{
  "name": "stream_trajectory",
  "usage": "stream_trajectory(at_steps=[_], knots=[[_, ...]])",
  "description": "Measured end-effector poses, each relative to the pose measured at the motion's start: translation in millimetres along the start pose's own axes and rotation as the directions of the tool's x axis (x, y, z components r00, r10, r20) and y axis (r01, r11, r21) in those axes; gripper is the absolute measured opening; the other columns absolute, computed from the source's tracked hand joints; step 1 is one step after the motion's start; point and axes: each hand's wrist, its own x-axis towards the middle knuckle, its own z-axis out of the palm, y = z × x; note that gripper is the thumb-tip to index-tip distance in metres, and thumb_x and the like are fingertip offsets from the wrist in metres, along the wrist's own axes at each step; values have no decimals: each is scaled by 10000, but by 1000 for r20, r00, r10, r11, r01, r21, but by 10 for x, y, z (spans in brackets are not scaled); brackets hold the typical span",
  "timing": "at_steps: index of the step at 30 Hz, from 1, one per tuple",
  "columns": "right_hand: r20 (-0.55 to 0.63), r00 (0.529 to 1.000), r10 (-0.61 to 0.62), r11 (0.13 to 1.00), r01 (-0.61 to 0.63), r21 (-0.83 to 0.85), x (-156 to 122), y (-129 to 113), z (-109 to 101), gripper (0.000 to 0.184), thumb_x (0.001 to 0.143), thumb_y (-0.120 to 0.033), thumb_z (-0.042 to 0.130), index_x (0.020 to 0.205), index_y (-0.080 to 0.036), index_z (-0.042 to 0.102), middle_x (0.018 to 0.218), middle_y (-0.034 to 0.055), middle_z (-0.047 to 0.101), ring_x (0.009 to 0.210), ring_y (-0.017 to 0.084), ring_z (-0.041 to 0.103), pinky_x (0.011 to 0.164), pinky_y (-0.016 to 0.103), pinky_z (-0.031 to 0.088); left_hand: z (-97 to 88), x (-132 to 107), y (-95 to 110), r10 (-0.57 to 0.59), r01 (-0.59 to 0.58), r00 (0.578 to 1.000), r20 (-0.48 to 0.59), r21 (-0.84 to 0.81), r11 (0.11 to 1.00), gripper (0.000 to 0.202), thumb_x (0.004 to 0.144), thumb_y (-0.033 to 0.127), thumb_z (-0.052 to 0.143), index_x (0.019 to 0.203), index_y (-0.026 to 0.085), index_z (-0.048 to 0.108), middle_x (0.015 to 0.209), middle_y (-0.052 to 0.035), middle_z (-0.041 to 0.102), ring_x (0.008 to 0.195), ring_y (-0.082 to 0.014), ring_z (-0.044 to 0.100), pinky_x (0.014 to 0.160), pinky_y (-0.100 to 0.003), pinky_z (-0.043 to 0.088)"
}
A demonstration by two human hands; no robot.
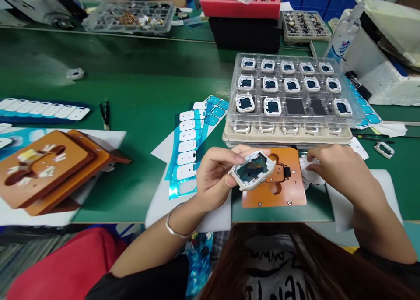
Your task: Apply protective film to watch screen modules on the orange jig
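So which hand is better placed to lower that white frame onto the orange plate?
Probably the left hand: it grips the white frame, which sits partly over the orange plate. The right hand is out beyond the plate, at crumpled white paper, and holds no frame.

The stacked trays (288, 90) block the way forward from both grips, sitting just past the orange plate (274, 190). Open green desk (141, 81) lies left of them, reached over the sticker sheet (193, 146) beside the left grip (213, 177). The right grip (341, 171) has a narrower strip of desk rightward, toward a loose white frame (383, 150).
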Motion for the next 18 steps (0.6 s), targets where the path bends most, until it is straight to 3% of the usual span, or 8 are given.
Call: stream_trajectory(at_steps=[2,4,6,8,10,12,14,18], knots=[[-82,997,10,999,-14,-43,-32,-16,3,95,799,-215,676,866,-191,739,717,73,718,577,228,638,473,293,210,8,0,-4,-2,2,1000,-7,7,1000,238,966,436,595,1104,246,633,1055,-74,754,1080,-239,725,815,-369,636],[-309,951,35,999,-38,-6,-64,-58,-8,85,827,-231,665,782,-184,720,633,59,687,515,204,610,458,295,204,10,-6,-7,-5,5,1000,-9,9,1000,246,977,435,576,1105,229,617,1030,-79,757,1056,-227,732,788,-344,632],[-594,802,61,983,55,175,-104,-141,-43,145,891,-230,630,773,-189,704,650,49,698,525,170,613,453,289,282,2,-16,-7,-8,8,1000,2,27,1000,251,989,435,555,1120,224,598,1081,-94,756,1093,-221,718,795,-333,622],[-722,686,84,829,354,433,-150,-259,-91,110,932,-242,628,869,-200,707,747,41,735,589,142,645,500,267,421,-15,-26,0,20,-26,998,53,117,993,228,984,405,580,1127,226,580,1194,-112,736,1163,-218,684,860,-364,604],[-694,719,38,475,598,646,-191,-384,-129,94,926,-233,659,1004,-203,702,816,31,750,642,127,671,570,243,526,-36,-29,10,79,-115,987,140,270,956,217,946,348,658,1101,225,570,1305,-120,692,1205,-211,654,939,-405,574],[-643,765,-21,189,635,749,-213,-478,-138,168,903,-193,686,1071,-193,696,843,22,752,647,113,673,587,225,564,-52,-23,21,154,-250,956,251,413,876,222,897,290,725,1034,213,569,1381,-113,643,1225,-192,633,977,-397,555],[-642,766,-22,92,641,762,-214,-523,-126,194,877,-141,706,1065,-186,709,842,18,752,633,100,658,576,208,567,-62,-13,27,215,-364,917,335,488,793,193,878,246,742,948,198,569,1439,-94,596,1254,-166,603,978,-349,560],[-683,729,-39,54,684,727,-198,-509,-108,227,863,-99,712,1064,-202,738,811,14,750,650,107,663,600,214,586,-72,-3,20,271,-448,884,381,523,726,142,899,180,707,856,191,573,1455,-57,585,1281,-150,575,986,-331,578]])
